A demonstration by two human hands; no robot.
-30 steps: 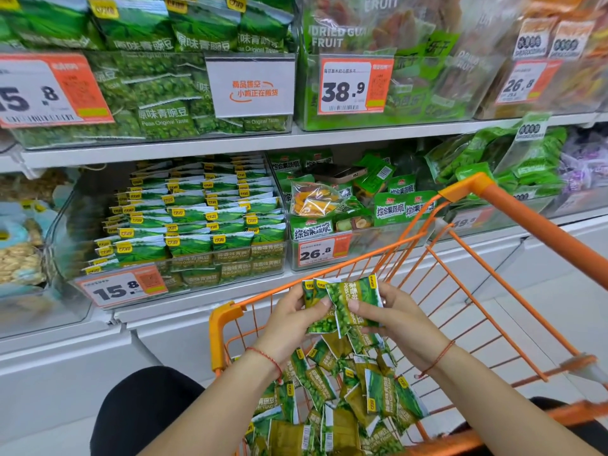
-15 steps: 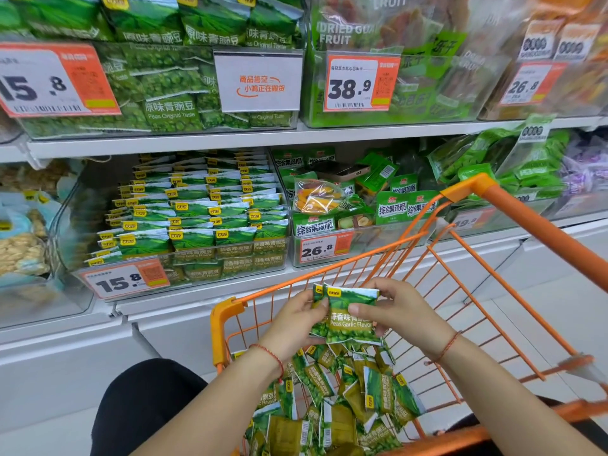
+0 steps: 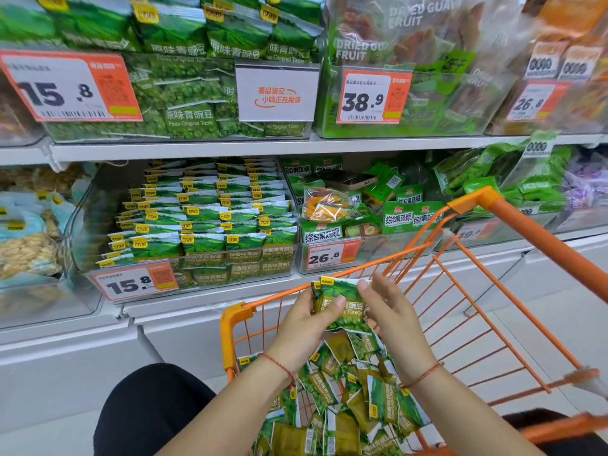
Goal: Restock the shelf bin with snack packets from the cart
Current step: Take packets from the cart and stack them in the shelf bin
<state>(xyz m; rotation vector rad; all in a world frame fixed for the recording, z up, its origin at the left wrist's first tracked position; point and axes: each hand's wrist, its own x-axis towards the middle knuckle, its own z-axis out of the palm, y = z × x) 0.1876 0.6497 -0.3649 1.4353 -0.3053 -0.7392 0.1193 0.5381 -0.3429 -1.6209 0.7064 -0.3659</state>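
While both hands hold a small stack of green pea packets (image 3: 342, 307) above the cart (image 3: 519, 232), the job looks well along but not finished. The left hand (image 3: 306, 319) grips the stack from its left edge, thumb pressed across the front of the top packet; the right hand (image 3: 385, 311) pinches the right edge, one fingertip on the upper corner. The stack sits upright, label facing the camera, just over the cart's front rim and short of the shelf.

Ahead and to the left, the bin (image 3: 194, 274) marked 15.8 already carries several neat rows of the same packets, standing on edge and reaching close to its front wall. From that I judge most of the filling is done, though how much room remains at the back I cannot tell.

Plenty is left in the cart: a loose heap of packets (image 3: 345, 399) lies under the wrists, some face down, some tilted. So the work remaining is, by my reading, to carry this stack over to the bin, set it in line with the rows, then gather and square more from the heap.
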